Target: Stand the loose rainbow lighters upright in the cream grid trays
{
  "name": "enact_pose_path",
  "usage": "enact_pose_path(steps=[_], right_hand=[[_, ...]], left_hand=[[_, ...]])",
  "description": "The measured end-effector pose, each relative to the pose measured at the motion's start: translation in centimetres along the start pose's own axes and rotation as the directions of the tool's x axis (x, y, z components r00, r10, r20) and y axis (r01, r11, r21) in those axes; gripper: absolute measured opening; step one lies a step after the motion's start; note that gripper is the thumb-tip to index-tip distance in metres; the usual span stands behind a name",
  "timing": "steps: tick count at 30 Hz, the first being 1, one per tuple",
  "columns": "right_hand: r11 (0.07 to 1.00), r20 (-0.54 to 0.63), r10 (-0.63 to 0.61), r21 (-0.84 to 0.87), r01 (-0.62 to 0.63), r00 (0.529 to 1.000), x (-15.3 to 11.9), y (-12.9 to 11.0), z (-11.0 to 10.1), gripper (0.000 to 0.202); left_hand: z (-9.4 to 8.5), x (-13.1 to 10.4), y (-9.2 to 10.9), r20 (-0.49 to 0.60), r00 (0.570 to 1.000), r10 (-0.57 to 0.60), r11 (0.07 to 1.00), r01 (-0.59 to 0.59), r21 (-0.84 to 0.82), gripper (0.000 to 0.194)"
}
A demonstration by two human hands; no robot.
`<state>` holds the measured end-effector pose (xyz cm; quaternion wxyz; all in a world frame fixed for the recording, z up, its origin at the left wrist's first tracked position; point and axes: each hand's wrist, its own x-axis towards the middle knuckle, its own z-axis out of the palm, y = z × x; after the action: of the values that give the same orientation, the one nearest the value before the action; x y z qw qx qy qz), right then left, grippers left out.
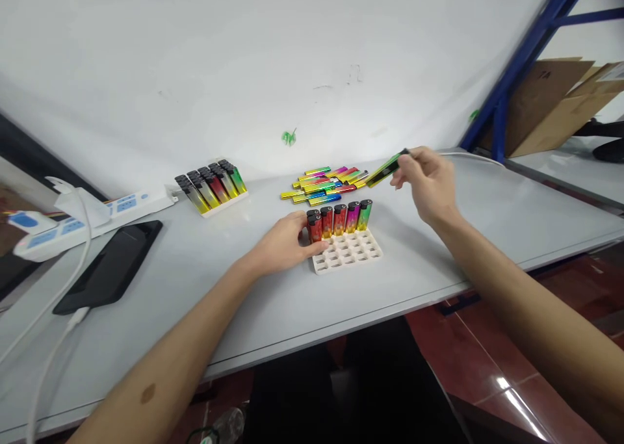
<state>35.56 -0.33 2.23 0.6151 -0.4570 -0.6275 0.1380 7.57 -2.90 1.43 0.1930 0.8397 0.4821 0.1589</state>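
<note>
My right hand (431, 181) is raised over the table and pinches a green-and-yellow lighter (385, 169) with a dark side, held at a slant. My left hand (283, 242) curls round the left end of a white tray (348, 252) with rows of slots, its thumb at the front and its fingers beside the red lighters (314, 229) standing there. In the tray's back row, red, purple and green lighters (351, 218) stand upright; the front slots show bare. Behind the tray lies a loose pile of shiny multicoloured lighters (322, 185).
A second tray of upright lighters (212, 187) stands at the back left. Left of it are a white power strip (131, 200) and a black phone (110, 268) with a cable. Cardboard boxes (556, 106) stand behind a blue frame (500, 112) on the right.
</note>
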Motion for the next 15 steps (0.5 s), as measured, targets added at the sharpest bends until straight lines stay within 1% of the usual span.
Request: enact_pose_path(steps=[2, 3, 4, 5, 6, 8, 10, 11, 12, 13, 15], right_hand=[[0.993, -0.103, -0.121, -0.032, 0.118, 0.987, -0.8, -0.5, 0.3, 0.023], [0.979, -0.138, -0.201, -0.063, 0.194, 0.97, -1.4, -0.8, 0.5, 0.022], [0.953, -0.156, -0.298, -0.103, 0.285, 0.942, -2.0, -1.0, 0.8, 0.021], [0.914, -0.152, -0.399, -0.139, 0.38, 0.904, -2.6, -1.3, 1.2, 0.019], [0.865, -0.123, -0.496, -0.162, 0.475, 0.86, -3.1, -1.7, 1.5, 0.018], [0.753, -0.013, -0.649, -0.157, 0.64, 0.76, -4.0, -2.4, 2.2, 0.017], [0.656, 0.14, -0.729, -0.136, 0.743, 0.67, -4.5, -3.1, 2.8, 0.015], [0.619, 0.213, -0.742, -0.147, 0.772, 0.635, -4.7, -3.4, 3.1, 0.013], [0.592, 0.276, -0.74, -0.167, 0.789, 0.614, -4.8, -3.6, 3.3, 0.012], [0.575, 0.326, -0.727, -0.193, 0.795, 0.605, -4.8, -3.7, 3.4, 0.011], [0.571, 0.381, -0.686, -0.245, 0.783, 0.62, -4.8, -3.6, 3.6, 0.011]], left_hand=[[0.2, 0.1, 0.0, -0.008, 1.0, -0.018, 1.0, 0.018, -0.021, 0.044], [0.2, 0.1, 0.0, -0.007, 1.0, -0.02, 0.999, 0.02, -0.039, 0.044], [0.3, 0.2, 0.0, -0.008, 1.0, -0.021, 0.998, 0.021, -0.062, 0.045], [0.4, 0.2, 0.0, -0.009, 1.0, -0.024, 0.996, 0.024, -0.086, 0.046], [0.4, 0.3, -0.1, -0.013, 0.999, -0.029, 0.994, 0.028, -0.104, 0.047], [0.5, 0.4, -0.1, -0.021, 0.999, -0.035, 0.992, 0.033, -0.118, 0.046], [0.6, 0.4, -0.1, -0.027, 0.999, -0.019, 0.992, 0.016, -0.123, 0.041], [0.6, 0.5, -0.1, -0.027, 1.0, -0.006, 0.992, 0.003, -0.129, 0.037], [0.5, 0.5, 0.0, -0.028, 1.0, 0.006, 0.991, -0.009, -0.137, 0.034], [0.5, 0.4, 0.0, -0.025, 1.0, 0.015, 0.989, -0.018, -0.15, 0.032], [0.4, 0.4, 0.0, -0.013, 1.0, 0.028, 0.983, -0.03, -0.182, 0.032]])
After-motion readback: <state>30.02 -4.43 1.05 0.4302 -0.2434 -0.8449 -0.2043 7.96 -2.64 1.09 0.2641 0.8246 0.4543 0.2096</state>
